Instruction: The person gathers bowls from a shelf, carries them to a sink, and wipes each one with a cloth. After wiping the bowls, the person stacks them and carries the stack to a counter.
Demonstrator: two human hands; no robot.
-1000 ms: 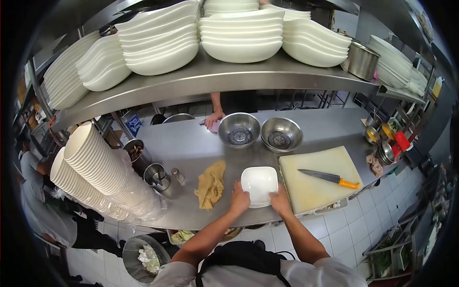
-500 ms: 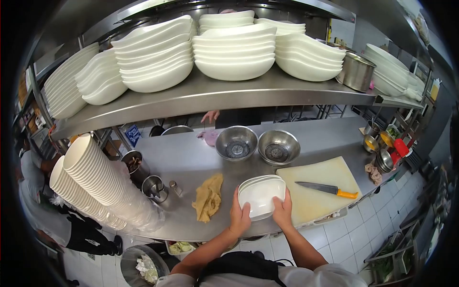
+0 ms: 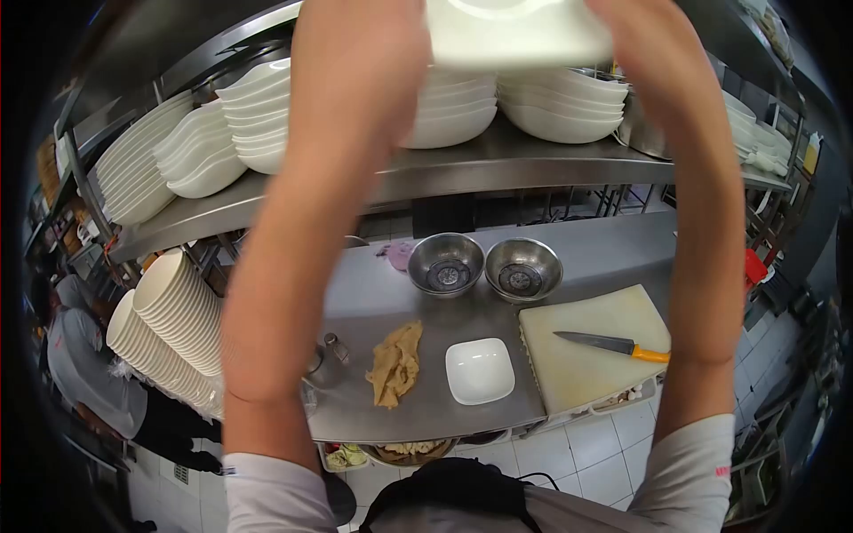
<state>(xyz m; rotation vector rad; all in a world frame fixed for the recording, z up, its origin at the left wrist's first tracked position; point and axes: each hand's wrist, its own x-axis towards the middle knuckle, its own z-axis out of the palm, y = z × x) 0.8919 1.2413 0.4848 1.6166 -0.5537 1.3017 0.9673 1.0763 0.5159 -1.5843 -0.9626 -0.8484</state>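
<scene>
Both my arms are stretched up to the top of the view. My left hand (image 3: 378,58) and my right hand (image 3: 641,53) grip opposite sides of a white bowl (image 3: 520,40), blurred and partly cut off by the top edge. It is held in front of the upper shelf (image 3: 533,166), overlapping stacked large white bowls (image 3: 560,115). My fingertips are mostly out of view or smeared. Below, a small square white bowl (image 3: 480,371) stands upright on the steel counter (image 3: 426,333), between a crumpled tan cloth (image 3: 395,364) and a cutting board (image 3: 591,333).
A knife (image 3: 613,345) with an orange handle lies on the board. Two steel bowls (image 3: 447,265) stand side by side behind it. Tall stacks of white bowls (image 3: 182,311) lean at the left, where another person (image 3: 93,364) is standing. A glass shaker (image 3: 337,348) sits near my left forearm.
My hands have risen from the counter to shelf height, carrying white bowl ware from the stack. One square bowl now stands on the counter. The other person's hand behind the counter is gone from view.
</scene>
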